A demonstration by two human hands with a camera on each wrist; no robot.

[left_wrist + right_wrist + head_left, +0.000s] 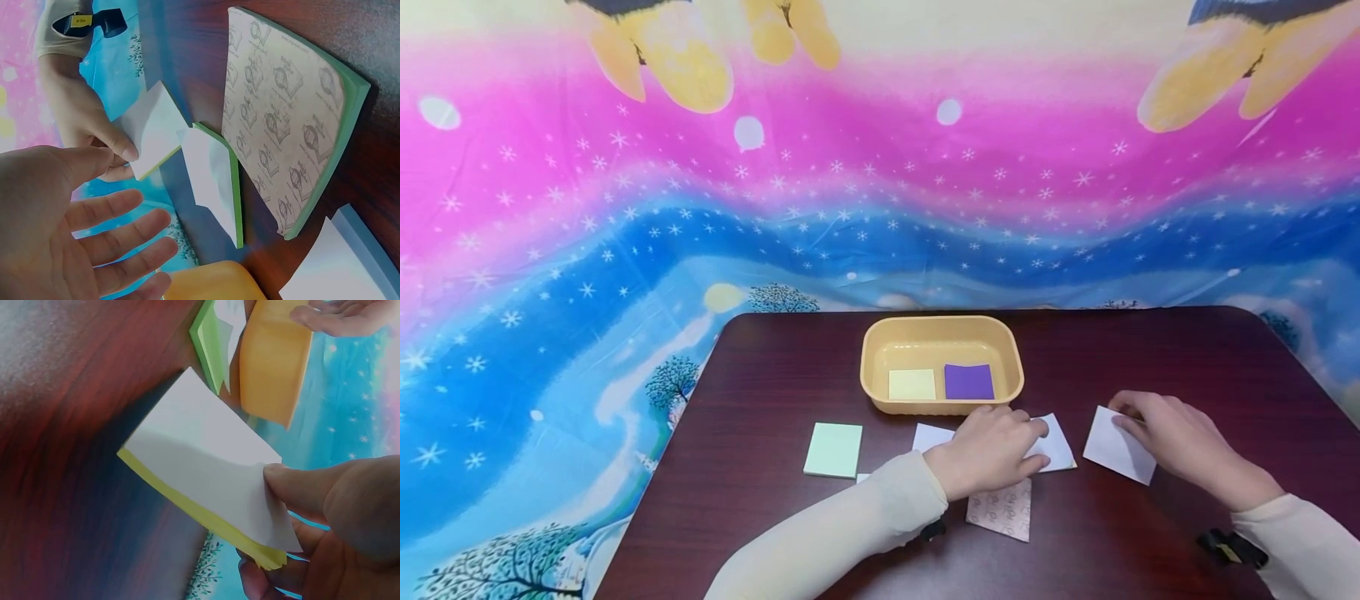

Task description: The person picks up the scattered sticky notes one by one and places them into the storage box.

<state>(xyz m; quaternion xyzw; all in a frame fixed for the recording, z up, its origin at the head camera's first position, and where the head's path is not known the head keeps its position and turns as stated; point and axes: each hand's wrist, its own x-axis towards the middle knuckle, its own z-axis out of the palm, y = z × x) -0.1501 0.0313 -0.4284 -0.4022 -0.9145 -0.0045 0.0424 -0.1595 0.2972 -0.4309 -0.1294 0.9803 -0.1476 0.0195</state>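
Note:
My right hand (1180,442) pinches a sticky-note pad (194,462) between thumb and fingers at one edge; its white face is turned up and its side is yellow. My left hand (988,450), fingers spread and holding nothing, hovers over the pads in the middle. Close by it lies a green-edged pad (212,178) with a white top. Beside that one is a pad with a printed backing (281,119) and green sides. A blue-edged pad (334,269), white on top, sits partly hidden behind the left hand in the head view.
A yellow plastic basket (940,407) stands near the table's back edge. Inside are a pale yellow pad (912,384) and a purple pad (968,382). To the left on the dark wooden table (760,383) lies a light green pad (833,450). A printed cloth (880,183) hangs behind.

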